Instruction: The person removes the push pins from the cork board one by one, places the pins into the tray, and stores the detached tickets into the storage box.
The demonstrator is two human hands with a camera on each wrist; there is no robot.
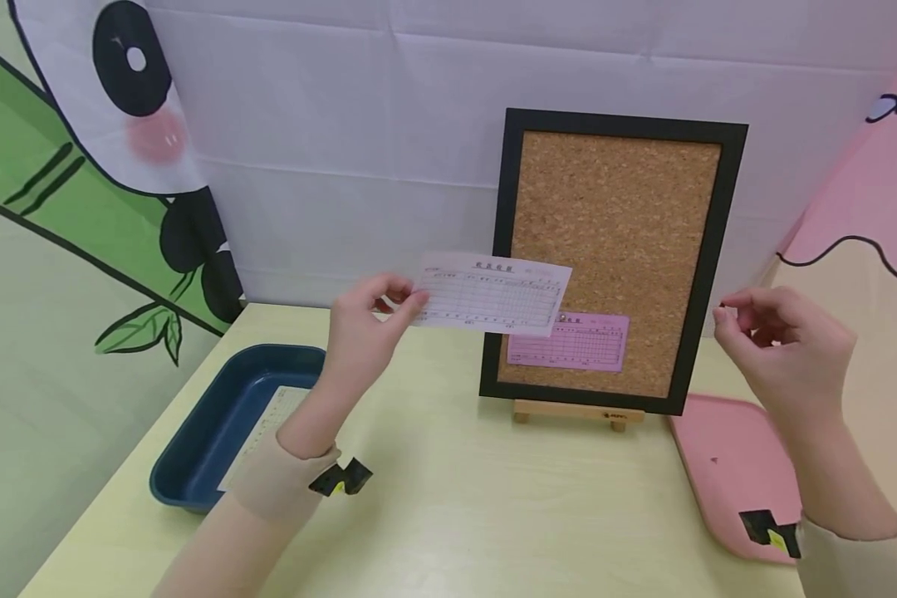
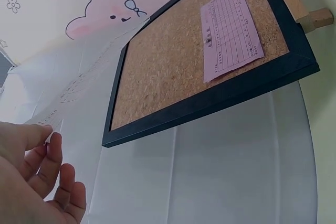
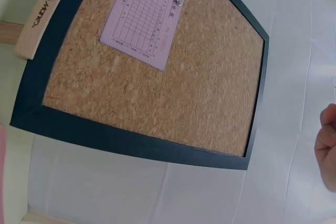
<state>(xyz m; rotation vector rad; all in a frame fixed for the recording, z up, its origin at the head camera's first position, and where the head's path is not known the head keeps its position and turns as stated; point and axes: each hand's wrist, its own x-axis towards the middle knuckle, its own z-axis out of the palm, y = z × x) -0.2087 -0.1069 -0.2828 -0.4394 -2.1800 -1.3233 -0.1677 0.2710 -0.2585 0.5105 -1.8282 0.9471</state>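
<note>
Pinching white slip (image 1: 492, 294), left hand (image 1: 362, 330)

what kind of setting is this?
Probably a staged tabletop workstation, not a real office: cartoon backdrop cloths behind a pale table, a cork board on a small easel, and sorting trays either side.

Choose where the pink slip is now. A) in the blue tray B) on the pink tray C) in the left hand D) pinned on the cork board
D: the pink slip sits low on the cork board, a pin at its top edge.
</note>
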